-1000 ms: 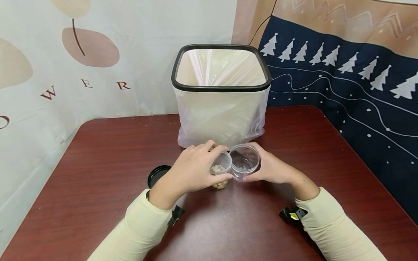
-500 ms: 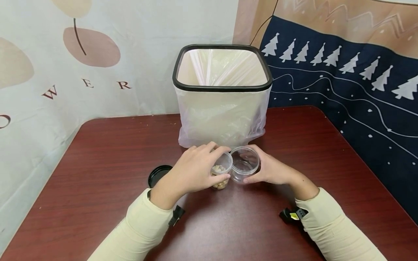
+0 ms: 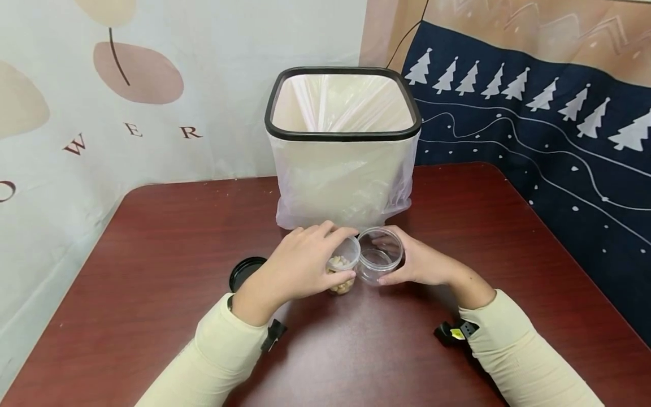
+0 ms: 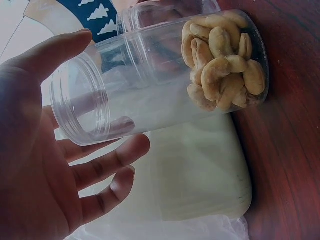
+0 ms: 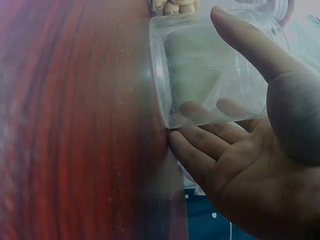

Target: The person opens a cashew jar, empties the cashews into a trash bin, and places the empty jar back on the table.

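Your left hand (image 3: 297, 267) holds the cashew jar (image 4: 125, 97) near its rim; your right hand (image 3: 427, 263) holds the clear jar (image 5: 205, 65) just beside it. Left wrist view: cashews (image 4: 227, 65) at the bottom, which your fingers partly cover from the head. Right wrist view: the clear jar's base at the tabletop (image 3: 152, 243). Only the head view gives the black lid (image 3: 244, 271), by your left wrist. Lined bin (image 3: 343, 181) behind the 2 jars. Readable on the wall cloth (image 3: 218, 73): "W E R", plus 1 cut-off letter.
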A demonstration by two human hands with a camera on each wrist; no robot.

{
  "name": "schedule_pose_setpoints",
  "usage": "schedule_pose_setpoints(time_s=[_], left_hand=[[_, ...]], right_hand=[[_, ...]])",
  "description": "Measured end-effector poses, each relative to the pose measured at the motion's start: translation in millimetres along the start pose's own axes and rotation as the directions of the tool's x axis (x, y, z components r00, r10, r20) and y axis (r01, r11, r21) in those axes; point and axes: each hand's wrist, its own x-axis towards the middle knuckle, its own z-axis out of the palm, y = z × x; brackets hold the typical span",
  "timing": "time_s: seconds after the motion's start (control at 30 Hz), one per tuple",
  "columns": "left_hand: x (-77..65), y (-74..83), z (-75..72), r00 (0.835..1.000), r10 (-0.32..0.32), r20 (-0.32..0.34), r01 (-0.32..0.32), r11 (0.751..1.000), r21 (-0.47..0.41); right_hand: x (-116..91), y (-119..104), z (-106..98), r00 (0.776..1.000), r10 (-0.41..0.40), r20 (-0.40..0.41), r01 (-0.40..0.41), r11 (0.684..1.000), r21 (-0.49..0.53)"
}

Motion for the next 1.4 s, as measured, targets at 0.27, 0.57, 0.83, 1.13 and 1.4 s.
schedule_pose_setpoints(time_s=[0.27, 0.57, 0.83, 1.13, 1.4], left_hand=[[0.4, -1.1, 0.2, 1.000, -0.008, 0.012, 0.008, 1.000, -0.001], [1.9, -3.1, -3.8, 1.000, 0.004, 0.020, -0.005, 1.000, 0.019], [1.0, -4.4, -6.4, 1.000, 0.021, 0.010, -0.021, 1.000, 0.018], [0.4, -4.7, -8.5, 1.000, 0.019, 0.007, -0.019, 1.000, 0.009], [-0.9, -7.3, -12.0, 1.000, 0.016, -0.025, -0.015, 1.000, 0.007]], right_hand=[[1, 0, 0, 1.000, 0.007, 0.002, -0.007, 1.000, 0.007], [-1, -1, -4, 1.000, 0.007, 0.004, -0.007, 0.999, 0.031], [-2, -2, -6, 1.000, 0.002, 0.013, -0.003, 0.999, 0.054], [-5, -8, -10, 0.999, 0.054, -0.003, -0.054, 0.999, 0.008], [-9, -25, -16, 0.996, 0.065, -0.057, -0.068, 0.997, -0.041]])
